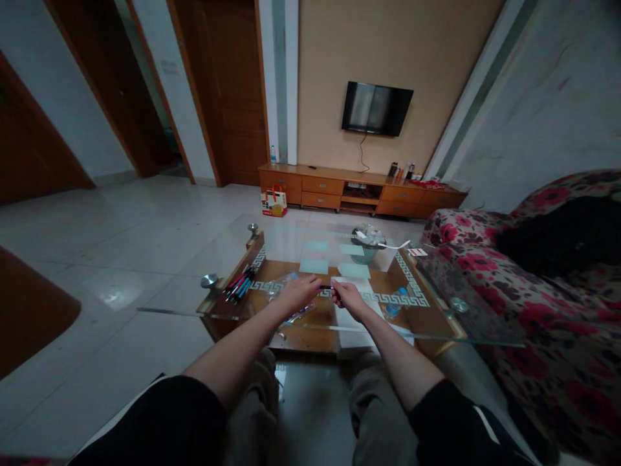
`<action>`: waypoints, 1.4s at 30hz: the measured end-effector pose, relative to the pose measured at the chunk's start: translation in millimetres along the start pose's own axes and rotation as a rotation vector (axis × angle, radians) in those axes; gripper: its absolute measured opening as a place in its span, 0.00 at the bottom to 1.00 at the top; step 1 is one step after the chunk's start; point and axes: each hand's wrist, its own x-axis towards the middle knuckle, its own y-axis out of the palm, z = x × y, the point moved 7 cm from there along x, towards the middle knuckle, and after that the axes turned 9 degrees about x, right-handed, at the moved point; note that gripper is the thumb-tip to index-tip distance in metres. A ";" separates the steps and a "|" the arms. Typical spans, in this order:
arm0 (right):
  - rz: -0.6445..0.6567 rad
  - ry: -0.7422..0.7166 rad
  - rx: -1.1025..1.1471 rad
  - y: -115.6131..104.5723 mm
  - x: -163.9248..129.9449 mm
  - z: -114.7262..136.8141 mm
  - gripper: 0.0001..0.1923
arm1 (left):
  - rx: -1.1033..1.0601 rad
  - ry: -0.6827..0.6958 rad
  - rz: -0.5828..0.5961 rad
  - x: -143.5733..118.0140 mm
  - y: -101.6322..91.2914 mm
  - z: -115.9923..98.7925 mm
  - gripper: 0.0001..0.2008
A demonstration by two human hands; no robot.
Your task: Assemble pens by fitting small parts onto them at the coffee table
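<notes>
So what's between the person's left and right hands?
In the head view, a slim dark pen-like object spans the gap between left hand and right hand.

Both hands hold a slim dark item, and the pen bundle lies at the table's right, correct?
Wrong side: the head view shows the pen bundle at the table's left. The left hand and right hand do hold a slim dark item.

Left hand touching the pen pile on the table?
Apart. The head view shows a clear gap between the left hand and the pen pile to its left; the hand is at a dark stick.
</notes>
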 end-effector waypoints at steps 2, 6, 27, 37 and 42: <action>-0.004 0.007 -0.003 0.3 -0.5 0.7 0.26 | 0.003 0.002 -0.013 0.1 -1.7 0.1 0.10; 0.006 0.024 -0.011 1.2 -0.4 -1.4 0.25 | 0.003 0.009 -0.025 -0.9 -4.0 0.4 0.11; 0.019 -0.051 -0.056 3.2 -3.1 1.3 0.23 | -0.030 0.011 0.051 -3.7 0.3 1.7 0.14; 0.025 -0.084 -0.073 4.4 -2.7 5.7 0.24 | -0.067 -0.009 0.052 -3.6 2.1 5.4 0.15; 0.040 -0.108 -0.093 7.6 -6.2 11.6 0.23 | -0.138 -0.016 0.046 -4.2 1.7 8.3 0.16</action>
